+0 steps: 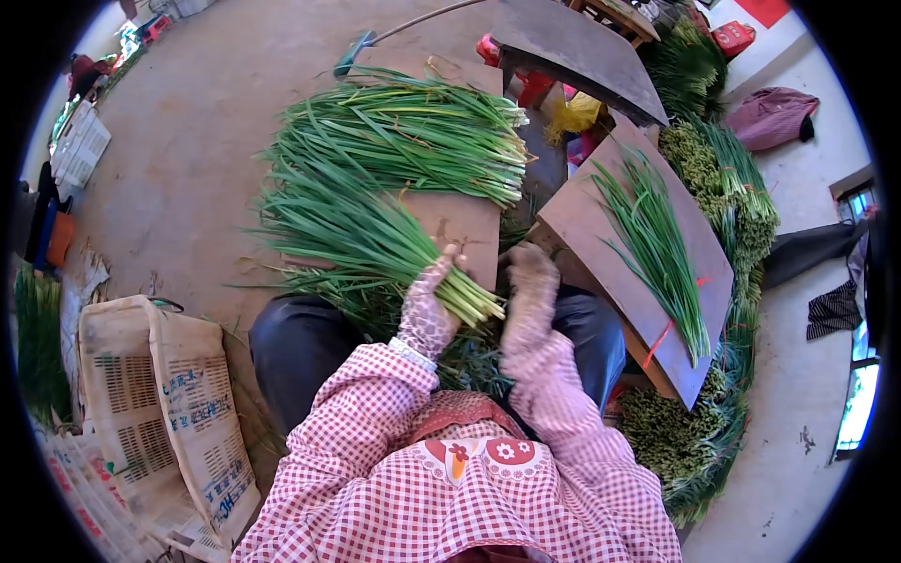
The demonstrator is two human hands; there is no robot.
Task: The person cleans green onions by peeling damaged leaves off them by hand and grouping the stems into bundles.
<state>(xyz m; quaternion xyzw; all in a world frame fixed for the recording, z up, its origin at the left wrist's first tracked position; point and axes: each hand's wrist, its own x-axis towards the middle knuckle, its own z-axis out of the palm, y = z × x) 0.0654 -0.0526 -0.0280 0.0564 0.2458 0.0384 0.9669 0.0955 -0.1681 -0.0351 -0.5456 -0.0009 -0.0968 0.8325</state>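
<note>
My left hand [429, 305], in a patterned glove, grips a bunch of garlic chives [361, 225] around its pale stems. The cut ends stick out to the right of the fist, and the long leaves fan away to the upper left. Close beside those ends is my right hand [531, 277] in a dirty, brownish glove; its fingers are smeared. A larger pile of chives [404, 131] lies on the board [474, 235] in front of me, stems to the right. More loose leaves [385, 305] lie below the board, between my knees.
A tilted board [601, 235] at my right carries a small bunch of chives [652, 244] and red ties [660, 344]. Stacked green bundles [676, 427] line the wall. At left stands a plastic crate [202, 403]. A dark table [572, 56] and a broom [354, 54] are farther off.
</note>
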